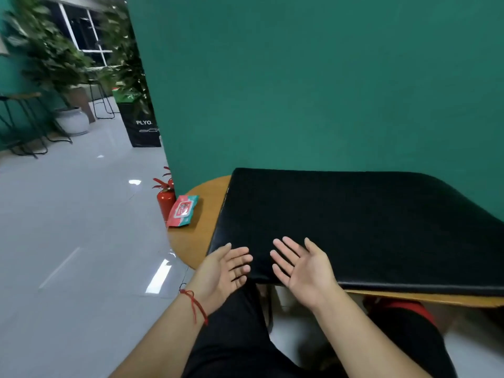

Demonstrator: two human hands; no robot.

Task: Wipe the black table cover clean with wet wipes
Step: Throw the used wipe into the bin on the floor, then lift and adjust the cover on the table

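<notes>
My left hand [223, 271] and right hand [302, 268] hover relaxed, holding nothing, over the black cover [354, 227]. The wipes packet [182, 211] lies up-left, nearer my left; seemingly sealed.

A wooden table [200, 241] carries the black table cover [354, 227] and a wet-wipes pack [182, 211].

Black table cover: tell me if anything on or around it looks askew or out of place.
The black cover lies skewed on the wooden table, with bare wood showing at its left. The wipes pack sits right at the table's left rim. No spill or damage shows.
</notes>
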